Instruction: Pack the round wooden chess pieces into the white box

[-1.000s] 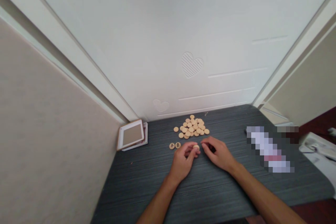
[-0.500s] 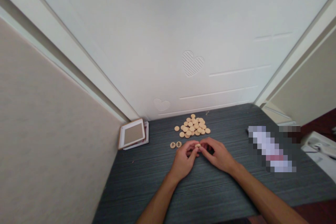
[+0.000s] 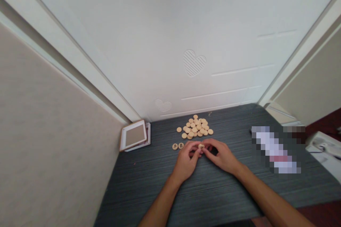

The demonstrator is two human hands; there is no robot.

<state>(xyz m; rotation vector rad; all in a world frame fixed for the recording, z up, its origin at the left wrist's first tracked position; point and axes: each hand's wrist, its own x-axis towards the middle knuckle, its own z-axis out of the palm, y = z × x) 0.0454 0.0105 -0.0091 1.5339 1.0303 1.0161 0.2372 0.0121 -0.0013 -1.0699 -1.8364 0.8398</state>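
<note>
Between the fingertips of my left hand (image 3: 188,158) and my right hand (image 3: 220,154) is a round wooden xiangqi piece (image 3: 201,146), pinched by both. Part of it is covered by the fingers. Just left of my left hand, two pieces lie side by side with dark characters facing up: one piece (image 3: 175,146) and another piece (image 3: 181,145) closer to the hand. Beyond my hands a loose heap of plain-faced wooden pieces (image 3: 195,127) rests on the dark table (image 3: 149,184). One plain piece (image 3: 179,129) lies apart at the heap's left.
A white-bordered frame (image 3: 133,136) lies on another flat item at the table's left edge. On the right is a blurred-out pale object (image 3: 274,150). A white panel (image 3: 194,88) with raised hearts rises behind the table, and a beige wall (image 3: 53,131) borders the left.
The held piece has tilted slightly, so more of its face shows between my fingers. Both hands keep nearly the same place, and the heap is unchanged.
</note>
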